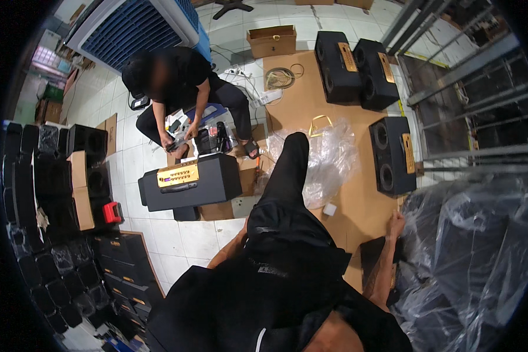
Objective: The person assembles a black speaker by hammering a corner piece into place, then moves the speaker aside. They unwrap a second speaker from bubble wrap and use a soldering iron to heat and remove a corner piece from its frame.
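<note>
My left forearm reaches down beside my bent leg, and my left hand [243, 230] is mostly hidden behind the knee, so its fingers do not show. On the other side, my right hand [396, 223] is held low over the cardboard sheet [358, 226], its fingers curled. Whether anything is in them I cannot make out. A dark speaker box [372, 257] is partly covered by my right forearm. Close to that hand stands a stack wrapped in clear plastic [469, 246]. Crumpled plastic film [331, 158] and a small white block [330, 209] lie past my leg.
Three black speakers with gold panels [393, 155] stand along the right. Another person [176, 88] sits at the far left, hands at small parts, behind a black speaker box [199, 185]. Nearby are an air cooler [135, 35], an open carton [271, 42], coiled cable [280, 78] and stacked boxes [123, 258].
</note>
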Demonstrator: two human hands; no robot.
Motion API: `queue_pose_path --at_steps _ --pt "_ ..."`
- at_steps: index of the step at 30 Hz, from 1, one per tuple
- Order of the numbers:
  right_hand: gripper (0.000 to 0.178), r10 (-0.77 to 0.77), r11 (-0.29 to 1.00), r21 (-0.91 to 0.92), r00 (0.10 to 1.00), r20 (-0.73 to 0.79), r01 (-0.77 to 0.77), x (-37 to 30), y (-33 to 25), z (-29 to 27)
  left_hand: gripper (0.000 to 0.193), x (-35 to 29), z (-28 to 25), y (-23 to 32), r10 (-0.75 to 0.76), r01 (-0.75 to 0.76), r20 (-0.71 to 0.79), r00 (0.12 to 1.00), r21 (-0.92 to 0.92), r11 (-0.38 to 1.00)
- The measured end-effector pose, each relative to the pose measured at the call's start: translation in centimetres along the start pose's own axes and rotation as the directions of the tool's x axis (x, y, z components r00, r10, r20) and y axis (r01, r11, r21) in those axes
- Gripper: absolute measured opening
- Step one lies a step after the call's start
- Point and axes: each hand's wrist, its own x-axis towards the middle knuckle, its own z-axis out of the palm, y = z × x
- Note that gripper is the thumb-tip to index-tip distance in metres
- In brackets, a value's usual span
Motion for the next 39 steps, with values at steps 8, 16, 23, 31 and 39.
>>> queue_pose_path --at_steps 8,16,23,31,39 --pt "0.024 -0.469 0.88 0.124 0.88 0.071 0.459 12.5 -19.2 16.9 0.036 16.2 -3.1 8.5 -0.061 0.06 -0.048 0.997 -0.021 0.998" --pt "0.022 -0.307 0.906 -0.13 0.837 0.452 0.403 21.5 -41.4 30.2 0.032 31.1 -22.6 33.2 -0.309 0.124 -0.265 0.913 -0.542 0.831" --pt "0.022 -0.628 0.645 0.063 0.481 0.612 0.762 32.4 -60.6 39.9 0.025 38.3 -32.0 45.2 -0.378 -0.148 -0.451 0.809 -0.778 0.611" --pt "0.017 -0.445 0.216 0.164 -0.053 0.894 0.962 32.5 -74.1 62.5 0.03 46.3 -21.9 45.3 -0.578 0.071 -0.463 0.671 -0.736 0.673" --pt "0.024 -0.188 -0.302 0.29 -0.355 0.916 0.908 32.5 -65.5 106.0 0.027 80.6 -16.9 31.7 -0.389 0.076 -0.564 0.728 -0.497 0.864"
